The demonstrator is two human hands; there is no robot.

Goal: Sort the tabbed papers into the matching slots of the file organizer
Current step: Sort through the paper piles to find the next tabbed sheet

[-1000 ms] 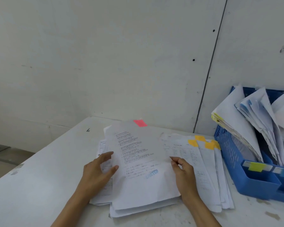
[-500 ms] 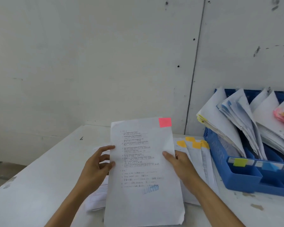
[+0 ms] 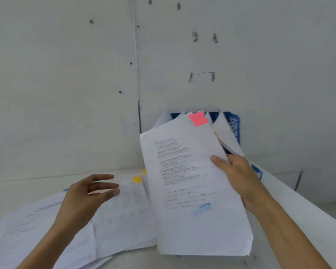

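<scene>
One sheet w/ a pink tab at its top right corner is held up off the tabletop by the right hand, thumb on front, fingers behind its right edge. Its top overlaps the blue file organizer at the tabletop's far edge, by the wall. Left hand hovers loose, fingers spread, gripping nothing, over the paper pile on the left side; a yellow tab shows there.

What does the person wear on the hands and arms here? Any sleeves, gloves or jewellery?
Nothing worn is visible. The left hand and the right hand are bare, without gloves, rings or a watch. The left forearm and the right forearm are uncovered down to the picture's edge; no sleeve shows.
</scene>
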